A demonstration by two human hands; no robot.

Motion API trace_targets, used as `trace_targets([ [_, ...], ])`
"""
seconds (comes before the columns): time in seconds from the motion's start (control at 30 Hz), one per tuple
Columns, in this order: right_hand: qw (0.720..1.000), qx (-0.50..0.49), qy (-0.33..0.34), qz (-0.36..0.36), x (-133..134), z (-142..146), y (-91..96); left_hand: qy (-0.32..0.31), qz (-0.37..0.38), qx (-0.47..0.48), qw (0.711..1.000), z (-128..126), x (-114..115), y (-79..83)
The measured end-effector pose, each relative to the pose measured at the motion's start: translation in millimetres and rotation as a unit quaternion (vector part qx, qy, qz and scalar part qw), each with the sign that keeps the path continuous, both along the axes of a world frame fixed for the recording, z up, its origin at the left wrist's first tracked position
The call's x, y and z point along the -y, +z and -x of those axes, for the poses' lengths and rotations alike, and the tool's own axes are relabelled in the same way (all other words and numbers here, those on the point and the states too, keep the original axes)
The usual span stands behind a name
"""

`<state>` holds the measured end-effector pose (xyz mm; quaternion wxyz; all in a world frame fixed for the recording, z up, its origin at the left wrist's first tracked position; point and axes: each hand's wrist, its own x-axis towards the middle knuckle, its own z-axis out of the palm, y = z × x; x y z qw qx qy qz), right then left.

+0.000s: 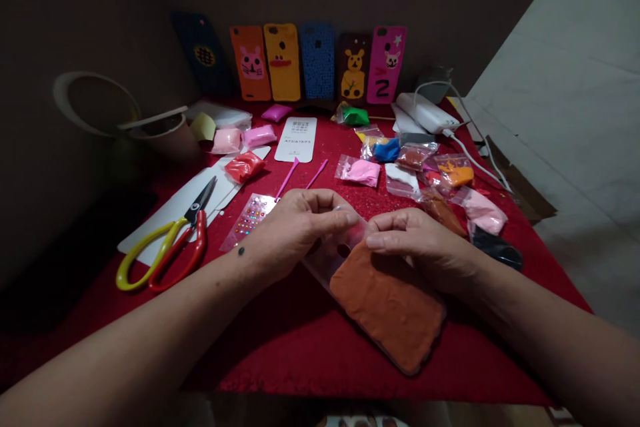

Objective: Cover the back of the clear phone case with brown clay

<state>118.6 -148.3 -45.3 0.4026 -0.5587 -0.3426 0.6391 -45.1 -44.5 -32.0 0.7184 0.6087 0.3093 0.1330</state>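
A clear phone case point(325, 267) lies tilted between my hands, low over the red cloth. Orange-brown clay point(390, 300) covers most of its back in a flattened layer, while the upper end with the round hole stays bare. My left hand point(307, 227) grips that bare upper end, thumb and fingers pinched on its edge. On the right side, my right hand point(420, 243) holds the case, with its thumb and fingertips pressed at the clay's upper edge. Its other fingers are partly hidden behind the case.
Scissors point(185, 233) lie left on white card, beside a gem sticker sheet point(249, 220). Pink tools point(287, 177) and a printed card point(296, 140) lie ahead. Several clay packets, such as a pink one point(363, 172), spread rightward near a white power bank point(425, 113). Decorated cases point(317, 63) stand behind.
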Motion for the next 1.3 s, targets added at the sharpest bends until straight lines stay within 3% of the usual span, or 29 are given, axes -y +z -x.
trace_targets([
  [0.2, 0.998, -0.033, -0.054, -0.014, -1.7, 2.1, -4.0, 0.010, 0.042, 0.033, 0.999, -0.2, -2.6, -1.1],
  [0.37, 0.974, -0.165, -0.139, -0.064, -8.5, 5.8, -10.0, 0.002, 0.065, 0.094, 0.993, -0.4, -7.6, -6.7],
  [0.53, 0.959, -0.180, -0.183, -0.124, -12.1, 5.0, -14.4, 0.024, 0.090, 0.088, 0.992, -1.6, -6.6, -11.1],
  [0.9, 0.960, -0.206, -0.165, -0.097, -9.6, 4.8, -9.9, 0.054, 0.083, 0.128, 0.987, -2.6, -5.2, -10.9],
  [1.03, 0.961, -0.210, -0.152, -0.090, -7.6, 6.3, -10.3, 0.099, 0.040, 0.096, 0.990, -2.5, -5.8, -9.9],
  [1.3, 0.968, -0.200, -0.124, -0.087, -7.4, 5.8, -14.7, 0.094, -0.009, 0.031, 0.995, -4.1, -2.6, -1.0],
])
